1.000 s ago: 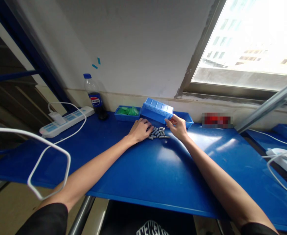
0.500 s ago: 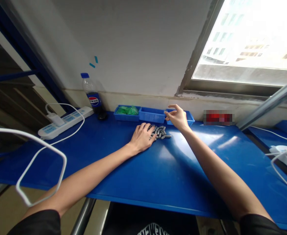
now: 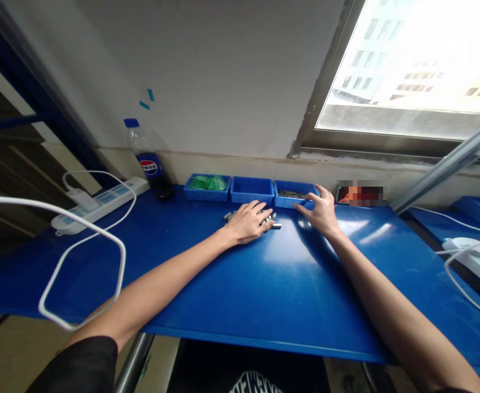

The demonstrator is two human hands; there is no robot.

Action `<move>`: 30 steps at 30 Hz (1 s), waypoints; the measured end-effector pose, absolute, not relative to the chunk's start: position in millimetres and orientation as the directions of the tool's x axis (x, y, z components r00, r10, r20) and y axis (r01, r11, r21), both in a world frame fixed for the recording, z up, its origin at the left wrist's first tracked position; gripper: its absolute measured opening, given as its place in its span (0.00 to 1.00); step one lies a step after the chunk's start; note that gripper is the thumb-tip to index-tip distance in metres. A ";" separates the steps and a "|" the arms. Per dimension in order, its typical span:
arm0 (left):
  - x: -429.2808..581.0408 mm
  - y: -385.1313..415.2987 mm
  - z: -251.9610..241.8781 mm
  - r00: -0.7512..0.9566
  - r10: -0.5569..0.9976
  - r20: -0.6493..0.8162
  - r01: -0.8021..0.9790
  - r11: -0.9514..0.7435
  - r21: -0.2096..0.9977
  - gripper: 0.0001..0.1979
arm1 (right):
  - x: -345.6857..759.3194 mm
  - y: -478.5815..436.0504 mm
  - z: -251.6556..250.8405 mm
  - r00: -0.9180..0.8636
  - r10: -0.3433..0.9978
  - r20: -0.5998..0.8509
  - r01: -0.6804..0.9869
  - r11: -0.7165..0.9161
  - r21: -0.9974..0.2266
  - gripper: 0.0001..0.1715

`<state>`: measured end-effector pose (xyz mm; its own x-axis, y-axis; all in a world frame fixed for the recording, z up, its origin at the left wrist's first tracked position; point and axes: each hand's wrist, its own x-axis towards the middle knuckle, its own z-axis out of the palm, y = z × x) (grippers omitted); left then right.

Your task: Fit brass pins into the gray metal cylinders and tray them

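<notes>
My left hand lies palm down with its fingers spread over a pile of small metal cylinders. The hand covers much of the pile, and a few pieces show beyond its fingers. My right hand is at the right end of the right blue bin, with thumb and fingers apart. Whether it touches the bin's rim, I cannot tell. Inside that bin lie many thin dark metal pieces. To its left stands the middle blue bin, its floor bare.
A left blue bin holds green plastic. Further left stand a cola bottle and a white power strip. A white cable loops above my left forearm. A phone-like object, partly blurred, leans by the wall.
My right hand has moved right, from above the right bin to its right end, uncovering the contents. My left hand has shifted right over the metal cylinders. The view has moved slightly.
</notes>
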<state>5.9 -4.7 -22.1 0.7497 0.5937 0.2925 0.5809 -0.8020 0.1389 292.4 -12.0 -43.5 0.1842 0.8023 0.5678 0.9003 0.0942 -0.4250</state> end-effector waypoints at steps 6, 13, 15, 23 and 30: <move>3.6 -5.5 -12.3 0.656 0.629 0.416 0.569 -0.775 0.275 0.25 | 287.4 -17.1 -34.1 0.272 0.728 0.629 0.762 0.236 -0.603 0.30; 6.5 2.8 -7.0 0.456 0.843 0.286 0.129 -0.381 0.916 0.36 | 240.8 -42.0 8.7 0.274 0.624 0.731 0.719 0.372 -0.587 0.25; 10.7 1.1 -2.7 0.485 0.837 0.254 -0.126 -0.220 0.967 0.39 | 219.8 -45.7 16.4 0.236 0.663 0.711 0.675 0.415 -0.611 0.24; -5.5 2.1 8.7 0.287 0.933 0.218 -0.565 -0.019 0.825 0.28 | 201.9 -50.6 -6.7 0.116 0.847 0.519 0.305 0.467 -0.830 0.29; -41.2 14.2 8.2 0.228 0.946 0.233 -0.552 -0.071 0.830 0.26 | 183.5 -40.0 -46.3 0.194 0.931 0.310 0.620 0.129 -0.774 0.56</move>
